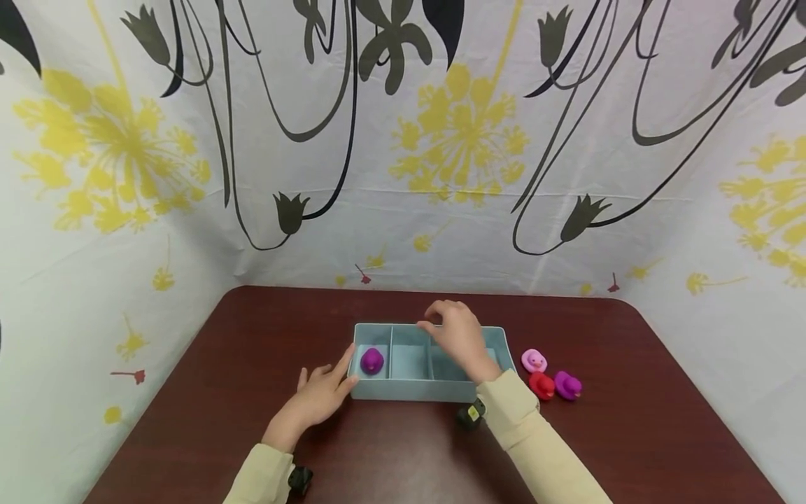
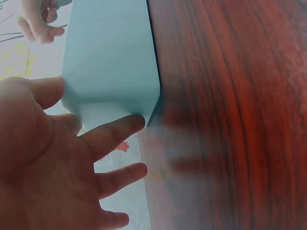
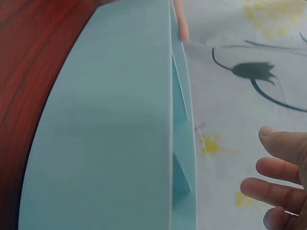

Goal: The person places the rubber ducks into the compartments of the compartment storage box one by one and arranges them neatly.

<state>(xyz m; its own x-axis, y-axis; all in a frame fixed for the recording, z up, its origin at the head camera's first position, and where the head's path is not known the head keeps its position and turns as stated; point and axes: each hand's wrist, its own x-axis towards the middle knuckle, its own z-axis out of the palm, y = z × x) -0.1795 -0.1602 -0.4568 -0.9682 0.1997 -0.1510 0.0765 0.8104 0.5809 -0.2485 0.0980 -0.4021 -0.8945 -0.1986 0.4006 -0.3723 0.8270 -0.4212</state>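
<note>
Head view: the left hand (image 1: 320, 396), spread and gripping nothing, touches the left edge of a blue tray (image 1: 409, 390). A purple duck (image 1: 372, 360) sits in its leftmost compartment (image 1: 376, 335). The right hand (image 1: 462, 336), unclosed and empty, hovers above the tray. Toward the table's (image 1: 636, 434) right edge lie a pink duck (image 1: 534, 360), red duck (image 1: 541, 386) and magenta duck (image 1: 568, 386).

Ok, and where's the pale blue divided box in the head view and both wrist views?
Head: the box sits just below centre.
Left wrist: the box is at the top, left of centre.
Right wrist: the box fills much of the left half, top to bottom.
Shared landmark: the reddish-brown table, at right in left wrist, upper left in right wrist.
</note>
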